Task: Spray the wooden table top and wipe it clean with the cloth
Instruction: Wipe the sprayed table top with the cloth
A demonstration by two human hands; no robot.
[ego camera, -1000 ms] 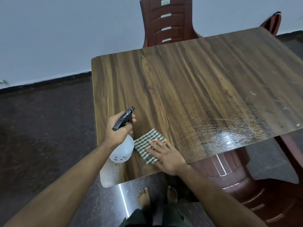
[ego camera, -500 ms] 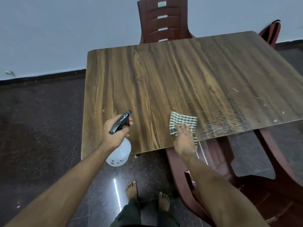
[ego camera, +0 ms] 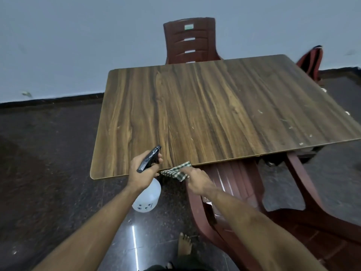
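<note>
Here, your inventory of the moment:

Left hand: your left hand point(ego camera: 141, 173) is wrapped round the neck of the translucent white plastic spray bottle with a black trigger head point(ego camera: 146, 198), fingers curled at the trigger; the bottle body hangs below the near table edge, over the floor.

Right hand: your right hand point(ego camera: 197, 178) pinches the green-and-white checked cloth point(ego camera: 176, 171), fingers closed over its right part; the cloth sits at the near edge of the table, partly hanging past it.

Table: the rectangular wooden table top with dark streaked grain and rounded corners point(ego camera: 214, 114) carries pale specks and crumbs point(ego camera: 300, 143) along its right side and near its right front corner.

Seating: one maroon moulded plastic chair with a slatted back point(ego camera: 189, 42) stands at the far side against the wall; a second maroon plastic chair point(ego camera: 244, 192) is tucked under the near edge beside your right arm.

Room: pale blue-grey wall point(ego camera: 78, 45), black skirting strip, dark speckled polished floor point(ego camera: 48, 173) with a light reflection; your bare foot point(ego camera: 184, 245) shows at the bottom.
</note>
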